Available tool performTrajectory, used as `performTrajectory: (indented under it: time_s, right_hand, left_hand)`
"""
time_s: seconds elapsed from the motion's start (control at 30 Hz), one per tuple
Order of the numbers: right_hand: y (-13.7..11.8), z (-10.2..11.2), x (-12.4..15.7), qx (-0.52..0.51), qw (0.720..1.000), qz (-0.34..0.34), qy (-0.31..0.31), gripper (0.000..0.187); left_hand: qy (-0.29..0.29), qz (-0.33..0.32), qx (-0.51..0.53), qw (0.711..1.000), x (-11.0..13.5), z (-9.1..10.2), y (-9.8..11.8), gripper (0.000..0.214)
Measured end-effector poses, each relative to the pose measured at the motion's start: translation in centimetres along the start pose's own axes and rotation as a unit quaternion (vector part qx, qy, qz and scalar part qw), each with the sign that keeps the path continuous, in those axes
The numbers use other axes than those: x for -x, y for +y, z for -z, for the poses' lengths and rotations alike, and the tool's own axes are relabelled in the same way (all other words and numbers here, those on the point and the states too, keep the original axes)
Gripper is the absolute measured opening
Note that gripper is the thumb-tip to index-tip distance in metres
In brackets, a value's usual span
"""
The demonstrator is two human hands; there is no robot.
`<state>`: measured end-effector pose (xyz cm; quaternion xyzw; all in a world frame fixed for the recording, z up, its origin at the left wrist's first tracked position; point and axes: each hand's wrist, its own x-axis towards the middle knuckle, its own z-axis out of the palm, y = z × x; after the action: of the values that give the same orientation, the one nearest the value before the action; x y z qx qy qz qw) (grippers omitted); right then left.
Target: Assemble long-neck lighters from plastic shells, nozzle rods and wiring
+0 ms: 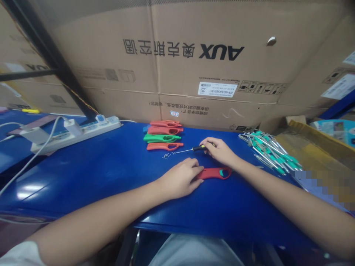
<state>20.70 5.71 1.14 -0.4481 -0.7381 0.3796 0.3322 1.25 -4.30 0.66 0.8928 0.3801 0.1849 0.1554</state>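
Observation:
My right hand (219, 150) is closed around the dark handle of a screwdriver (198, 147) with yellow marks. Its thin shaft points left, and the tip is at a few tiny, thin metal pieces (168, 155), perhaps screws, on the blue table (111, 173). Nearer to me, my left hand (183, 178) grips the left end of a red lighter casing (213, 173) lying flat. A green trigger piece (221, 172) shows near the hole at the casing's right end. My left fingers cover the other end.
Orange-red casings (164, 146) and a green casing (162, 138) lie in a row behind the screwdriver. Metal tubes with green parts (270, 151) are heaped at right. A white power strip (80, 135) with cables stands left. A large cardboard box (172, 77) walls off the back.

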Motion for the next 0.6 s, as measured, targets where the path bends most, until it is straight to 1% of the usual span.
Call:
performTrajectory:
  time_s: [0.2,0.33,0.43,0.5,0.6]
  right_hand:
    - [-0.6,0.1,0.3,-0.028,0.999,-0.016,-0.005,0.027]
    - [-2.3,0.8,0.8,-0.09,0.995,-0.047,0.026,0.025]
    - [-3.3,1.5,1.6,-0.161,0.984,-0.058,0.046,0.022]
    - [-3.6,2.0,2.5,-0.21,0.974,-0.064,0.052,0.023]
    - [-3.4,2.8,3.9,-0.291,0.95,-0.076,0.081,0.025]
  left_hand:
    - [-0.004,0.004,0.006,1.0,0.1,0.1,0.0,0.036]
    - [0.007,0.002,0.018,1.0,0.1,-0.1,-0.1,0.036]
    - [0.021,-0.001,0.029,0.999,0.0,-0.4,-0.4,0.038]
    - [0.029,-0.002,0.04,0.999,-0.1,-0.7,-0.6,0.039]
    - [0.039,-0.006,0.065,0.997,-0.2,-1.0,-0.8,0.041]
